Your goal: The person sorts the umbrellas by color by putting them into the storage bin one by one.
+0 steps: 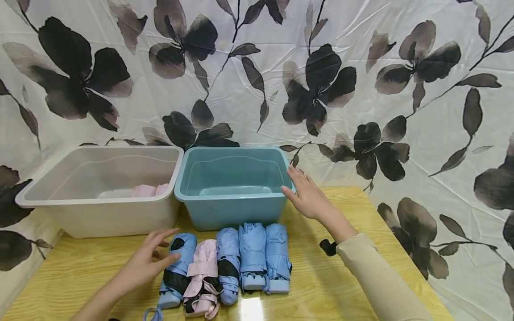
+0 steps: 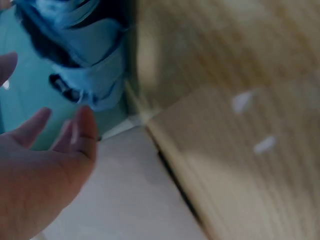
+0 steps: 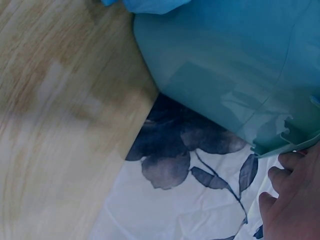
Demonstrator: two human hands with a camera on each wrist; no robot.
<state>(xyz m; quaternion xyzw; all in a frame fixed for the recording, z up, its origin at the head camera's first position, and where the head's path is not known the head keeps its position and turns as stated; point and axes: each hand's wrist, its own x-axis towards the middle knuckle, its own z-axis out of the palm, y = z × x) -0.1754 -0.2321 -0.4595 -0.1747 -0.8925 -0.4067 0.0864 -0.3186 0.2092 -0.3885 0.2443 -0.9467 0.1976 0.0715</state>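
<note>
Several folded umbrellas lie side by side on the wooden table; one is pink (image 1: 205, 269), the others blue. My left hand (image 1: 146, 263) hovers at the left end of the row, thumb and fingers spread beside the leftmost blue umbrella (image 1: 182, 256). In the left wrist view its fingertips are right by a blurred blue umbrella (image 2: 95, 75). My right hand (image 1: 307, 196) is at the right end of the teal tub (image 1: 233, 211), its extended fingers at the rim. The right wrist view shows the fingers by the tub's edge (image 3: 287, 148).
A light grey tub (image 1: 108, 218) stands left of the teal one, with pink bundles (image 1: 144, 191) inside. A small black object (image 1: 328, 247) shows beside the right forearm. Floral cloth (image 1: 257, 89) hangs behind the wooden table (image 1: 321, 285), whose right edge slants away.
</note>
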